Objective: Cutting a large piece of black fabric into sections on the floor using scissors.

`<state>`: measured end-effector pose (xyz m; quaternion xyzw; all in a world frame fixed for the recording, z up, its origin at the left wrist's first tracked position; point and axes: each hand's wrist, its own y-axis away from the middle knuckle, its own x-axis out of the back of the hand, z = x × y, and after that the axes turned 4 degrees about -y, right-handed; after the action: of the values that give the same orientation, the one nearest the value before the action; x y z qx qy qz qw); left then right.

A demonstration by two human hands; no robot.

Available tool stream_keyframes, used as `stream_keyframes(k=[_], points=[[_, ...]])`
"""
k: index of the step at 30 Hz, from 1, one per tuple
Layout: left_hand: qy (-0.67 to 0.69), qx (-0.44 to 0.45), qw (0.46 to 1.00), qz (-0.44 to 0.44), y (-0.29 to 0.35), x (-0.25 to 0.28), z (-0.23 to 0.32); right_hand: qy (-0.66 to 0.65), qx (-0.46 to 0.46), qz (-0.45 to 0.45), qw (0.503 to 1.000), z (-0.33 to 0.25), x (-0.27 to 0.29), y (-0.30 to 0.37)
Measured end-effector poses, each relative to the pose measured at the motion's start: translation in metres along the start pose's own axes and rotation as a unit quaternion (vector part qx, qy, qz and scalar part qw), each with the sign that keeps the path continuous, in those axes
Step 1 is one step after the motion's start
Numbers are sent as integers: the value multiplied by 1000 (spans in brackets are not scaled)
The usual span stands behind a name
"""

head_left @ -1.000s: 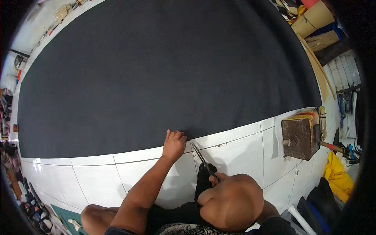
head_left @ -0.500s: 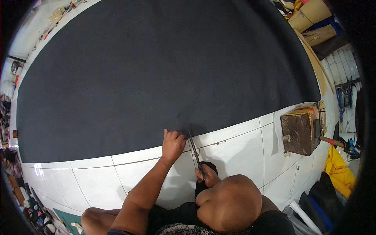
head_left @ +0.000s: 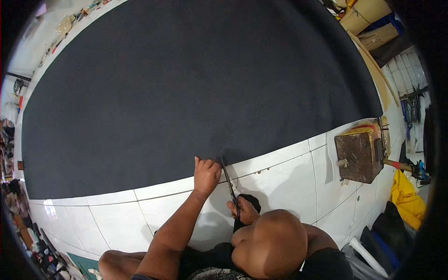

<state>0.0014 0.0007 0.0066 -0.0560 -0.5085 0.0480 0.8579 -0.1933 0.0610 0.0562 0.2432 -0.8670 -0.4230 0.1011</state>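
A wide black sheet (head_left: pixel 186 93), of cloth or a leather-like material, lies spread before me. My left hand (head_left: pixel 206 174) rests at its near edge, fingers curled and closed on the material; the thumb is mostly hidden. Just right of it, long dark scissors (head_left: pixel 229 184) point away from me, their blades meeting the sheet's edge. My right hand (head_left: pixel 244 211) grips the scissors by the handles, close to my raised bare knee (head_left: pixel 277 238). How far the blades are apart is hard to make out.
White floor tiles (head_left: pixel 168 217) run along the sheet's near side. At the right stands a worn brown box-shaped block (head_left: pixel 357 156), close to the sheet's corner. Beyond it lie yellow material (head_left: pixel 407 200) and a white tube (head_left: pixel 366 256). A green mat (head_left: pixel 84 265) is at lower left.
The scissors and my right hand have shifted slightly left, and my right thumb now shows left of the handles. My left hand keeps its place on the sheet's edge.
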Motion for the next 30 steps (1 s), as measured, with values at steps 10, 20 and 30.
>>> stream_keyframes(k=[10,20,30], points=[[23,0,1000,4,-1,0,2,42,94,12,995,5,1,-2],[66,-2,998,-20,-3,0,1,56,41,49,996,8,-3,-38],[79,1,996,28,7,-5,-23,144,142,84,976,-11,-13,-39]])
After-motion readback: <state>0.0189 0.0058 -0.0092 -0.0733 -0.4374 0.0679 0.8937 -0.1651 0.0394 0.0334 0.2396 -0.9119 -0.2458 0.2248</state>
